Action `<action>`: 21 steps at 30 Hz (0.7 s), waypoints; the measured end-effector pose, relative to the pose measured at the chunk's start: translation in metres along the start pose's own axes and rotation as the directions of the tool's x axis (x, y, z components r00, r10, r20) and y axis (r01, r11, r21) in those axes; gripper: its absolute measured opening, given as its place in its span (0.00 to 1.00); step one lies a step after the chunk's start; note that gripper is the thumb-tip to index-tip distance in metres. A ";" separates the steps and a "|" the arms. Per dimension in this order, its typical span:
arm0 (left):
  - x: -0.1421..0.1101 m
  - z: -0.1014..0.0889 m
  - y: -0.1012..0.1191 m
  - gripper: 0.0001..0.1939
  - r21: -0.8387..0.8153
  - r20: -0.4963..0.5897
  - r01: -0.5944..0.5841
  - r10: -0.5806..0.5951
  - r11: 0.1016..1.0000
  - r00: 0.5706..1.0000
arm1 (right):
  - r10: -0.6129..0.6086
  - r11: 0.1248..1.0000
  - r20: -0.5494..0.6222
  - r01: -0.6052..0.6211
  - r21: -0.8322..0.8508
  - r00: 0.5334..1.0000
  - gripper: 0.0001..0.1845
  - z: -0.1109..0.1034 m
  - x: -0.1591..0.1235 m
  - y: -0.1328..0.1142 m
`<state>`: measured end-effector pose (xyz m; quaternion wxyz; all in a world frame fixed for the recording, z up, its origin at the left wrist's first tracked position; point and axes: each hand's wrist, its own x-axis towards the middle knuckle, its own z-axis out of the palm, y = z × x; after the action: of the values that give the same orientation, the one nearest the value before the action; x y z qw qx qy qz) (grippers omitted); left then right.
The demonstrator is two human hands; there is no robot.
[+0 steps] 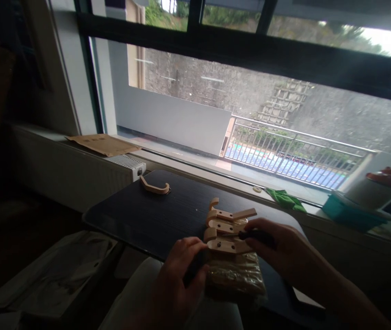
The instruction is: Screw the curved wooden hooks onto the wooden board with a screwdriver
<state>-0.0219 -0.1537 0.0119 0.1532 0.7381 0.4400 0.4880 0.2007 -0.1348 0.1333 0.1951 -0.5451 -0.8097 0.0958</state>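
My right hand (267,238) is closed round a black-handled tool (259,236) with a thin shaft pointing left across the pale wooden hooks (228,246). Several of these hooks lie side by side, with dark holes along their flat parts and curled ends to the left. Under them is a block wrapped in shiny brown tape (233,273), at the table's near edge. My left hand (181,270) grips a dark object (195,265) whose kind I cannot make out; its fingertips are at the nearest hook's curled end. Another wooden hook (154,187) lies apart at the table's far left.
The dark table (123,213) stands against a window sill. On the sill are a brown envelope (102,144), a green cloth (286,200) and a teal container (353,211). A white radiator (123,166) adjoins the table's far left corner. A box (51,270) sits low at left.
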 end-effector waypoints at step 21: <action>0.014 0.011 0.036 0.36 0.405 0.518 0.001 -0.230 0.914 0.824 | -0.020 0.987 0.038 0.026 -0.157 0.999 0.06 0.007 0.024 -0.017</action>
<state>0.0071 -0.1603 0.0388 0.1554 0.8344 0.5085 0.1452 0.1757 -0.1187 0.1388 0.1376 -0.5476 -0.8244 0.0393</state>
